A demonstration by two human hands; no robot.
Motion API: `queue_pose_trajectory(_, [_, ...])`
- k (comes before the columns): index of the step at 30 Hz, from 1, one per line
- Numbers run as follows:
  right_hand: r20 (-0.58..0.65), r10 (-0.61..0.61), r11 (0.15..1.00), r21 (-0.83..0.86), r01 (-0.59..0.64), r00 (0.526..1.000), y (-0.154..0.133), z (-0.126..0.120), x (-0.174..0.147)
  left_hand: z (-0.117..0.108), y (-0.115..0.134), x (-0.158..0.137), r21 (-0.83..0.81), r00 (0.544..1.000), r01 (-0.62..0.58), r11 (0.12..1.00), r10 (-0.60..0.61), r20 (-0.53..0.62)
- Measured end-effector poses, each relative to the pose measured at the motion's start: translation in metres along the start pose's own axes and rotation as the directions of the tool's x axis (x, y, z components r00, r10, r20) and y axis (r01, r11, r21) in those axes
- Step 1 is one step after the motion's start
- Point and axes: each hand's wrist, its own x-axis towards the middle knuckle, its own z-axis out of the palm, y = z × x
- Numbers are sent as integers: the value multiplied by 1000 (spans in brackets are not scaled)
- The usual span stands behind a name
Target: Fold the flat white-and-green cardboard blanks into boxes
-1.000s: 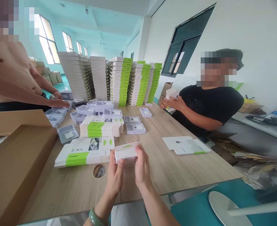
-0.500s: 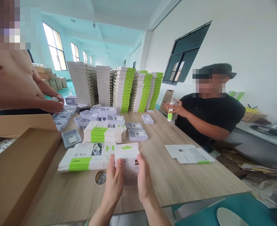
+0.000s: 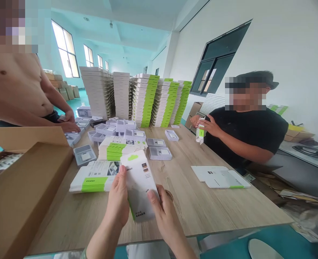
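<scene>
A white and green packaging box (image 3: 139,183) is held between my two hands over the front of the table, its printed face towards me and its hang tab at the top. My left hand (image 3: 118,198) grips its left edge, thumb on the front. Low on the right edge, my right hand (image 3: 162,210) closes round it with the thumb pressed on the printed face. Just behind lie a stack of flat box blanks (image 3: 94,178) and a second stack of blanks (image 3: 112,149). Pale plastic trays (image 3: 160,153) holding small white items sit beyond them.
A large open carton (image 3: 31,183) stands at the left. Tall stacks of boxes (image 3: 145,100) rise at the back. One flat blank (image 3: 220,176) lies to the right. A co-worker (image 3: 245,133) at the right handles a small box; another person (image 3: 21,86) stands at the left.
The box has turned from end-on, so its long printed face now shows. My right hand has shifted lower on its edge. The left co-worker's hands have lowered to the trays.
</scene>
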Motion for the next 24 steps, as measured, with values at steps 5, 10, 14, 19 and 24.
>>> queue_pose_trajectory(5, [-214,84,992,112,-61,973,20,1,2,-7,-34,-12,212,974,-73,975,24,225])
queue_pose_trajectory(10, [-302,232,971,135,-199,925,32,-25,17,-30,-75,-15,555,896,-384,738,151,418])
queue_pose_trajectory(14, [-436,314,924,-66,-378,843,57,-77,32,-65,-52,19,808,807,-535,246,432,403])
queue_pose_trajectory(19, [-615,236,858,-231,-458,753,69,-113,37,-109,-11,57,883,768,-470,10,498,403])
queue_pose_trajectory(24, [-505,-141,760,-606,-234,852,77,-74,21,-122,-2,54,877,755,-471,-100,469,459])
